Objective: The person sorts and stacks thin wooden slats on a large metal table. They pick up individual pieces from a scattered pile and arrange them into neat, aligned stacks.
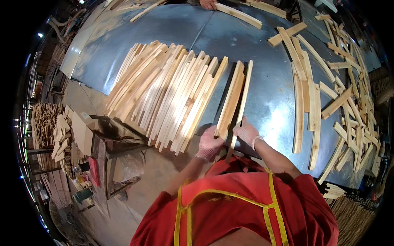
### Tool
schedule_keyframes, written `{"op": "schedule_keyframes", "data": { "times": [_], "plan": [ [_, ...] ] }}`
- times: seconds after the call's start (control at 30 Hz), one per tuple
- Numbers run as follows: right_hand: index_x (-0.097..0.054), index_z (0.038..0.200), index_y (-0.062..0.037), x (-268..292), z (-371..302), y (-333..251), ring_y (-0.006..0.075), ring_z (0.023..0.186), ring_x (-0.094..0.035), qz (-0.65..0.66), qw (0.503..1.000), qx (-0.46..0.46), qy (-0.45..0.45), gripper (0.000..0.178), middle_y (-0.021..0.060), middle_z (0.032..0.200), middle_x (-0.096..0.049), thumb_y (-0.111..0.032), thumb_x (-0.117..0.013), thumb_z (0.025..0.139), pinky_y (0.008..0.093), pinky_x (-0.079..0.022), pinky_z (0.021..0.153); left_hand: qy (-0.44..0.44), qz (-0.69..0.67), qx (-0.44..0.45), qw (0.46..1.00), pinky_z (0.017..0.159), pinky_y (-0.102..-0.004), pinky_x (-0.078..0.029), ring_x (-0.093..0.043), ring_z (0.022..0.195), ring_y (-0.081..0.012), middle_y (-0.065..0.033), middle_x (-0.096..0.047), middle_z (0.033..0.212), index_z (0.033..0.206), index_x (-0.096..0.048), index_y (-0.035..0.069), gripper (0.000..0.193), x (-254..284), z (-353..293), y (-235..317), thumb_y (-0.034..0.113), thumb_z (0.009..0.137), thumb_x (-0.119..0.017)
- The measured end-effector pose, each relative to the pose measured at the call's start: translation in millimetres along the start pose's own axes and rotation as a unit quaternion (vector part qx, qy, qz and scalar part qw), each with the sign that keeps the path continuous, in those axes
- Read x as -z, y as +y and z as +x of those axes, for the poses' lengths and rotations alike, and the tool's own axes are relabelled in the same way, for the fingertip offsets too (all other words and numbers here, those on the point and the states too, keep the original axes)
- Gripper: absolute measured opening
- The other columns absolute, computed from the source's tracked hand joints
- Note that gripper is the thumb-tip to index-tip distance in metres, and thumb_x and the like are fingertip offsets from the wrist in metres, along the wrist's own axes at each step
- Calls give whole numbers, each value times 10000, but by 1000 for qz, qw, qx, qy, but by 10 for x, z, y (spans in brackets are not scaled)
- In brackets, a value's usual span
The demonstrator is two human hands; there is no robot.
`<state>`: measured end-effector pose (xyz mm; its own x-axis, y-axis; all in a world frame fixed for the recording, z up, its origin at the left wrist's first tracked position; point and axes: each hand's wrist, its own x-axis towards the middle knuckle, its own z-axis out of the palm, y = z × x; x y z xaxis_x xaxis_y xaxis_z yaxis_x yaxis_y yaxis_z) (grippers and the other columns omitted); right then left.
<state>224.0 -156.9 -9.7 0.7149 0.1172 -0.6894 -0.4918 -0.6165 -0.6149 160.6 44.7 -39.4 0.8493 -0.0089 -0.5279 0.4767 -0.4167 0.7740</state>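
My left hand point(210, 143), in a pale pinkish work glove, is closed around the near end of a pair of wooden strips point(232, 96) lying side by side. Pinched in my gloved right hand point(247, 133) is a single narrow wooden strip point(245, 96), its near end pointing toward my red apron. A thin gap separates it from the pair. Left of my hands, a wide row of wooden strips point(172, 90) lies packed edge to edge on the metal table point(266, 69), their near ends uneven and jutting over its edge.
Longer boards point(303, 90) lie to the right, beside a jumbled heap of wood pieces point(353, 106). Across the table, another person's hand point(208, 4) touches a board point(239, 15). Stacked wood point(47, 125) and a wooden stand point(100, 164) are at the left.
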Motion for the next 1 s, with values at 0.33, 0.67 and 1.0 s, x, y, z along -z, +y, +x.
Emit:
{"op": "schedule_keyframes", "data": {
  "times": [0.33,0.67,1.0],
  "plan": [
    [-614,1353,10,-858,739,-371,409,1241,-663,-164,947,252,-113,552,285,1292,-700,-322,-681,917,419,-505,1068,212,133,-207,946,901,-472,-575,-685,1062,-432,-277,-681,1185,1396,-605,8,614,596,-483,9,171,815,-720],
    [-605,1446,-73,-454,-538,239,190,1025,-681,363,885,85,-281,572,80,1202,-728,-1,-728,892,309,-564,878,-85,-260,-141,952,899,-301,-558,-682,1049,-148,-97,-739,1177,1317,-649,-20,414,154,-282,242,58,914,-699],
    [-631,1315,13,3476,-39,30,181,951,-703,313,845,324,288,407,101,1112,-726,-208,-726,987,310,-559,816,-68,29,-198,977,1081,-378,-493,-631,1215,-282,-158,-611,1385,1532,-516,26,747,-424,32,336,326,906,-792]
  ]
}}
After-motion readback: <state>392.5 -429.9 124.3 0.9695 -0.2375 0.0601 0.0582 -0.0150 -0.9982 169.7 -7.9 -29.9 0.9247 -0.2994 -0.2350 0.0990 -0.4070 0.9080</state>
